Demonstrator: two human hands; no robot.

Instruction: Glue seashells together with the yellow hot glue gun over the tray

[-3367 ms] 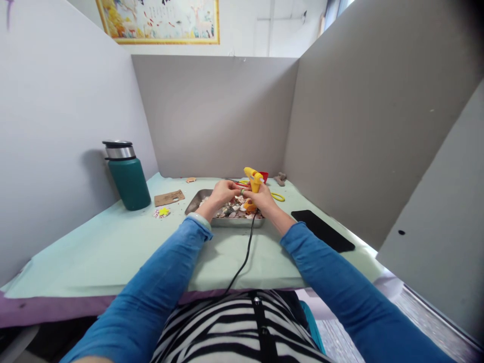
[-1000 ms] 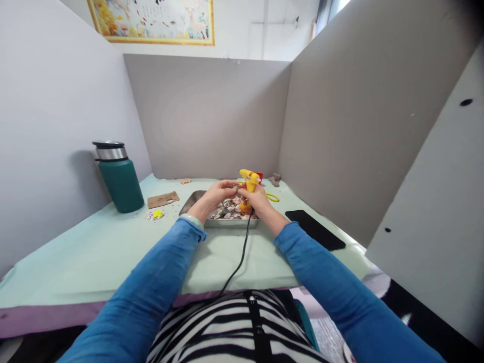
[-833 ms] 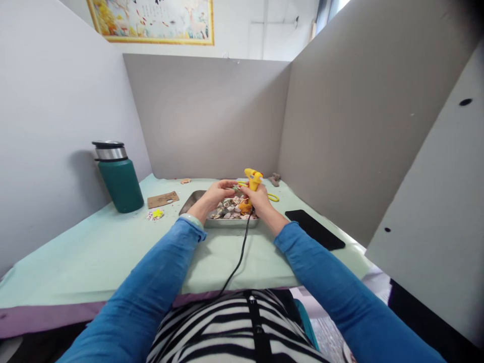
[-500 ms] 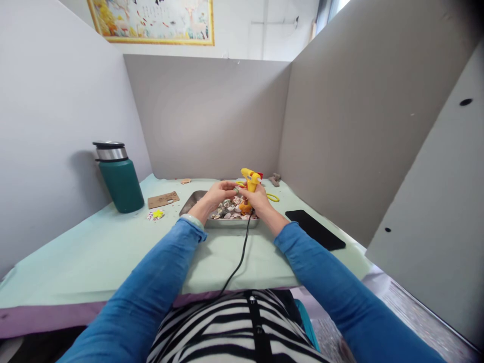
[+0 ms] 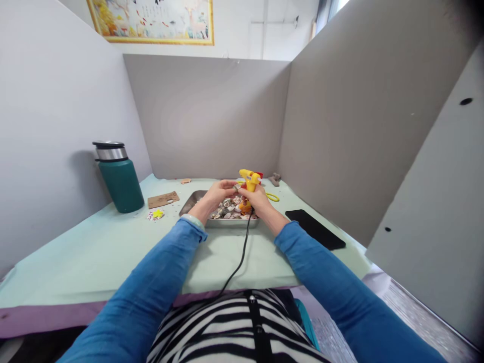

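Note:
My right hand (image 5: 257, 197) is wrapped round the handle of a yellow glue gun (image 5: 249, 177), its nozzle pointing left and a black cord (image 5: 244, 254) running down from the handle. Close by on the left, my left hand (image 5: 222, 192) pinches a small pale shell (image 5: 237, 186) at its fingertips, just below the nozzle. Whether the nozzle touches the shell I cannot tell. Both hands are over a metal tray (image 5: 232, 224) of mixed shells (image 5: 227, 209). Behind the right hand, something red and yellow is partly hidden.
A green bottle (image 5: 121, 184) stands at the left, near a brown card (image 5: 163, 199) and a small yellow and white piece (image 5: 156, 215). To the right lie a black phone-like slab (image 5: 315, 229), a yellow loop (image 5: 273, 197) and a grey lump (image 5: 275, 179). Grey partitions (image 5: 212, 116) enclose the table.
The glue gun has tipped slightly, its nozzle a little lower and further left. The shell between my left fingertips has turned and shows more. The tray and other things stay put.

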